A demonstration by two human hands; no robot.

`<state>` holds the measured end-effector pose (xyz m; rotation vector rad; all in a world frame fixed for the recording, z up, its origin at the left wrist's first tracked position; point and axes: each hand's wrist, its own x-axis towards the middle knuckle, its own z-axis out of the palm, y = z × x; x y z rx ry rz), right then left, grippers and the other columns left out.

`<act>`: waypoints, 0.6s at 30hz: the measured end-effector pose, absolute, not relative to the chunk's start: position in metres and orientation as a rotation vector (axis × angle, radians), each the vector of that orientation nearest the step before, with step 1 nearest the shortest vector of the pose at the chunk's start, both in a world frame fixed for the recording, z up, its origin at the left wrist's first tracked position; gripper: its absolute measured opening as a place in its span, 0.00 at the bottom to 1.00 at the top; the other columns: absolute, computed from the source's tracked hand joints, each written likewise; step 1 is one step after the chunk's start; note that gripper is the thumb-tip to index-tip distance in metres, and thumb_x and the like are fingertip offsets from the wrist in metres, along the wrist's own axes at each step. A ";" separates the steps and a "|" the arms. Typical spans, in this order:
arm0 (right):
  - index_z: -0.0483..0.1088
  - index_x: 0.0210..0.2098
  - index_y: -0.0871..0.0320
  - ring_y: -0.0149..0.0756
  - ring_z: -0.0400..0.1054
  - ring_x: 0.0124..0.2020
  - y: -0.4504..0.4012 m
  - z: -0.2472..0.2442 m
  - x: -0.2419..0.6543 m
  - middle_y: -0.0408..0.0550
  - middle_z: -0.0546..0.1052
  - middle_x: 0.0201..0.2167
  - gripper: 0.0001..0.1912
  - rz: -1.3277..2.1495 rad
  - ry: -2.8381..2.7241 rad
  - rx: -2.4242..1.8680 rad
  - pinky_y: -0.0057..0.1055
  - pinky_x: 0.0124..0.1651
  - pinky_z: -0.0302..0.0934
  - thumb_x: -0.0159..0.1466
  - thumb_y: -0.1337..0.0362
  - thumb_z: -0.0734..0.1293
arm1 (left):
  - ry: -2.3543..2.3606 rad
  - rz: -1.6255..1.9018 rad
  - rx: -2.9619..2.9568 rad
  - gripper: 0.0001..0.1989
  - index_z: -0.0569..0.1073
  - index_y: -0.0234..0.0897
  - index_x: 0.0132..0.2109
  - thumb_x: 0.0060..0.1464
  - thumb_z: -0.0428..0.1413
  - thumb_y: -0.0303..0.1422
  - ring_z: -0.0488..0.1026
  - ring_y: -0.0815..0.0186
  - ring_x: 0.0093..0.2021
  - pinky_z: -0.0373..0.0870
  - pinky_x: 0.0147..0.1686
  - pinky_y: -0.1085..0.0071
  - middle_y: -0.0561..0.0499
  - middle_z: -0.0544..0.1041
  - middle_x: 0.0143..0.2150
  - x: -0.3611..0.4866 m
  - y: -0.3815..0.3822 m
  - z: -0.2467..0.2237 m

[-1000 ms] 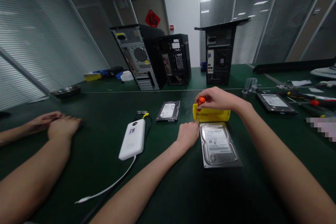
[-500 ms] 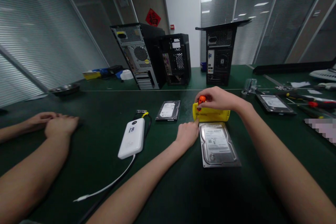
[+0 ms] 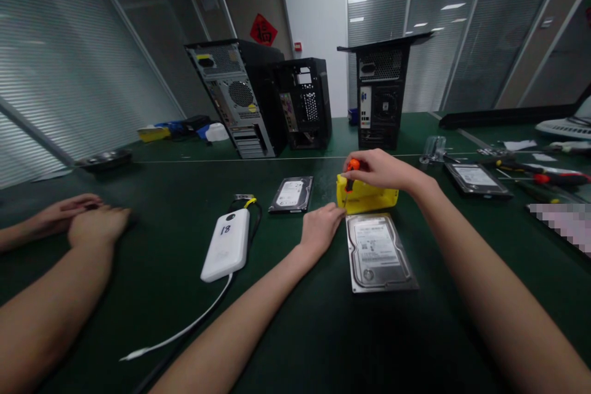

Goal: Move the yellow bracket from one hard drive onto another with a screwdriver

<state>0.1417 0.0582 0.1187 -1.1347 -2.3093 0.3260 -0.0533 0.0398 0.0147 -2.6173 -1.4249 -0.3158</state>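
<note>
A small orange-and-black screwdriver (image 3: 353, 166) stands nearly upright in the closed fingers of my right hand (image 3: 376, 167), its tip at the upper left corner of a silver hard drive (image 3: 378, 252). Behind that drive, under my right hand, is a yellow object (image 3: 372, 198). My left hand (image 3: 321, 229) rests on the table with its fingers together, fingertips at the same corner near the screwdriver tip; whatever they pinch is too small to make out. Just left of my left hand lies a second hard drive (image 3: 291, 194).
A white power bank (image 3: 226, 244) with a cable lies left of centre. Another person's hands (image 3: 96, 221) rest at far left. Computer cases (image 3: 244, 98) (image 3: 381, 92) stand behind. Another hard drive (image 3: 478, 178) and tools (image 3: 558, 178) lie on the right.
The whole view has shifted slightly, so things appear a little further left. My right hand still holds the screwdriver at the drive's corner, and my left hand stays beside it.
</note>
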 end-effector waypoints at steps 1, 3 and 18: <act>0.71 0.37 0.61 0.29 0.63 0.28 0.058 0.118 0.142 0.46 0.73 0.30 0.15 0.335 -2.310 -1.136 0.27 0.32 0.54 0.60 0.56 0.61 | -1.421 -0.363 -2.617 0.14 0.73 0.44 0.46 0.62 0.44 0.36 0.72 0.67 0.39 0.61 0.31 0.75 0.51 0.73 0.39 -0.055 0.041 0.014; 0.71 0.37 0.61 0.29 0.63 0.28 0.058 0.118 0.142 0.46 0.73 0.29 0.15 0.350 -2.317 -1.138 0.26 0.31 0.53 0.60 0.56 0.61 | -1.427 -0.416 -2.617 0.12 0.73 0.43 0.44 0.61 0.46 0.37 0.71 0.68 0.39 0.61 0.31 0.75 0.52 0.73 0.39 -0.057 0.042 0.014; 0.72 0.36 0.60 0.30 0.63 0.27 0.060 0.118 0.145 0.46 0.74 0.27 0.15 0.285 -2.344 -1.217 0.26 0.30 0.53 0.59 0.56 0.62 | -1.457 -0.329 -2.668 0.14 0.73 0.43 0.46 0.62 0.45 0.38 0.72 0.66 0.40 0.62 0.33 0.74 0.51 0.74 0.39 -0.055 0.044 0.013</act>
